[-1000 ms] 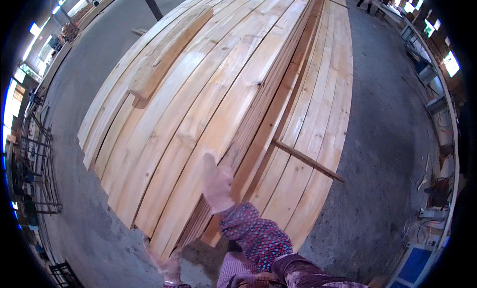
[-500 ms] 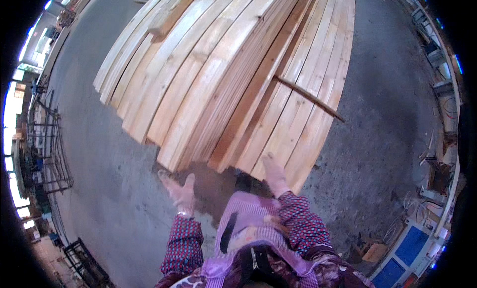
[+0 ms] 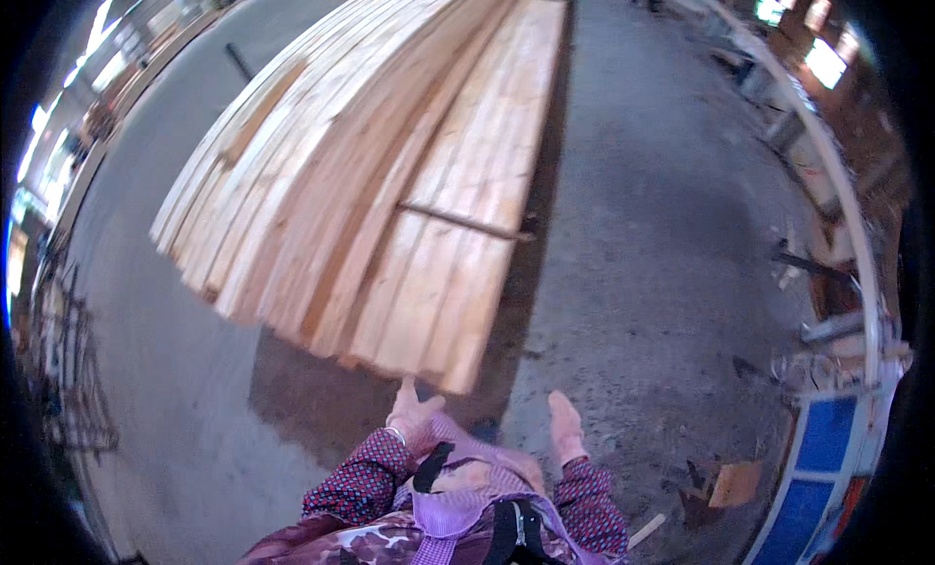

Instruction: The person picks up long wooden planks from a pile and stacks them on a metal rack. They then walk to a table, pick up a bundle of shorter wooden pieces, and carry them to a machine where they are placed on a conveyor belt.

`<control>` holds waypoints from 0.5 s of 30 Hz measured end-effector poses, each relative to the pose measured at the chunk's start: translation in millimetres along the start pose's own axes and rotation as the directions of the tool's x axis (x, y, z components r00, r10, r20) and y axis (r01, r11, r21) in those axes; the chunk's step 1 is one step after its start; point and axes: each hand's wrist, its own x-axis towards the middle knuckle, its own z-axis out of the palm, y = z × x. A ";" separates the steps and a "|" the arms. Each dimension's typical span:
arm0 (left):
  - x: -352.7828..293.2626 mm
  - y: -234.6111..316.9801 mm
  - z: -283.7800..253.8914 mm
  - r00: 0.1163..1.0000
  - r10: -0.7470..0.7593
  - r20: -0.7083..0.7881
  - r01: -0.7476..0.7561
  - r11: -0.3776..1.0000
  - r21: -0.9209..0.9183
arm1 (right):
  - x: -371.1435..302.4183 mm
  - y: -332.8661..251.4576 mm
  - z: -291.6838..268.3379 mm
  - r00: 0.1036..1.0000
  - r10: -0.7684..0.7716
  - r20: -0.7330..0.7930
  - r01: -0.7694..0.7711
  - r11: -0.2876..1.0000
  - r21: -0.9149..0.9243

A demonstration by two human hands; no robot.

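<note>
A long stack of pale wooden boards (image 3: 278,195) stretches away from me, with its uneven near ends toward my body. My left hand (image 3: 414,421) is at the near end of the right-hand boards, thumb spread and a finger pointing at the edge. Whether it touches the wood I cannot tell. To the right of the stack, my right hand (image 3: 565,427) hangs over the floor with its fingers stretched out and nothing in them. A thin wooden stick (image 3: 466,221) lies across the right-hand boards.
Grey concrete floor (image 3: 643,234) surrounds the stack. Metal racks (image 3: 73,380) stand at the far left. A blue-panelled cabinet (image 3: 818,468) is at the lower right, near a brown flat piece (image 3: 735,484) on the floor. A pale rail (image 3: 828,166) runs along the right side.
My view has turned and shifted right, so the stack sits further left. My right hand has come off the boards to their right; my left hand is now by the right-hand board ends.
</note>
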 end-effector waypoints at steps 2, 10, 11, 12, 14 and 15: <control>4.5 33.0 38.8 0.980 0.168 0.107 -0.197 0.907 0.372 | -12.7 26.7 -23.0 0.991 0.051 -0.120 -0.053 0.998 -0.017; 28.4 140.9 153.3 0.763 0.426 0.487 -0.646 0.528 0.551 | -47.5 94.9 -128.7 0.789 0.489 -0.373 -0.391 0.867 0.309; 31.1 150.4 164.2 0.754 0.422 0.503 -0.656 0.512 0.554 | -45.4 101.9 -141.7 0.768 0.499 -0.402 -0.372 0.858 0.355; 33.6 159.7 176.1 0.740 0.411 0.532 -0.672 0.466 0.575 | -38.8 108.4 -153.1 0.749 0.512 -0.420 -0.363 0.848 0.387; 33.9 170.7 200.0 0.778 0.317 0.543 -0.626 0.473 0.620 | -34.0 124.5 -178.8 0.721 0.519 -0.459 -0.310 0.834 0.456; 32.2 177.3 214.4 0.801 0.280 0.530 -0.598 0.439 0.671 | -33.5 130.4 -193.1 0.708 0.524 -0.475 -0.274 0.822 0.498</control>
